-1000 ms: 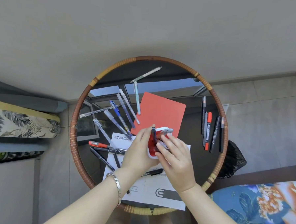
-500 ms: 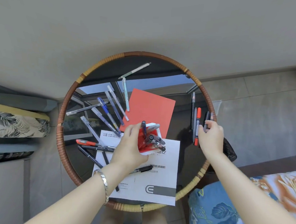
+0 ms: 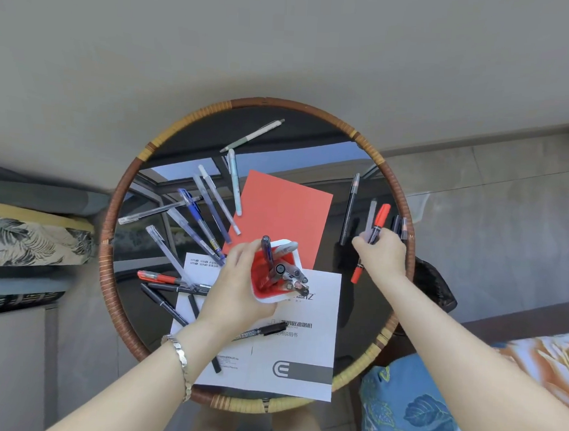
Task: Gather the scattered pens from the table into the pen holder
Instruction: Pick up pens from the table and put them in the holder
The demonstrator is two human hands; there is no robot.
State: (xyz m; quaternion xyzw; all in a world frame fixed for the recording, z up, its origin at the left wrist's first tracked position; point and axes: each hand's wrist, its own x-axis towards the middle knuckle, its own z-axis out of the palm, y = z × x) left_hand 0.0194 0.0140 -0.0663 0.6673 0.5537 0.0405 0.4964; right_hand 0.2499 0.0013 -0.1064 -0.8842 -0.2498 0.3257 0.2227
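— Counting first: how many pens are already in the pen holder (image 3: 275,271)?

— Five tops show above its rim, though they crowd together and there may be one more. The red-and-white holder stands on the white printed sheet (image 3: 305,355), near the middle of the round desk (image 3: 129,329).

— And the hands?

— The left hand (image 3: 236,292) is wrapped around the holder's left side, gripping it. The right hand (image 3: 381,253) is at the desk's right edge, fingers closed on an orange marker (image 3: 373,233) and a grey pen (image 3: 371,216) lying beside it; whether they are off the glass, I cannot tell.

— What lies loose near that hand?

— One black pen (image 3: 349,209) to its left, and two dark pens (image 3: 399,226) just beyond its knuckles.

— The left half?

— About nine: two pale ones at the top, six clear or blue ones fanned out, and a red pen (image 3: 156,277). Three black pens (image 3: 163,303) sit below that, and one black marker (image 3: 264,331) lies on the sheet under the left wrist.

— Papers?

— Two: the white sheet and a red card (image 3: 283,212) touching it.
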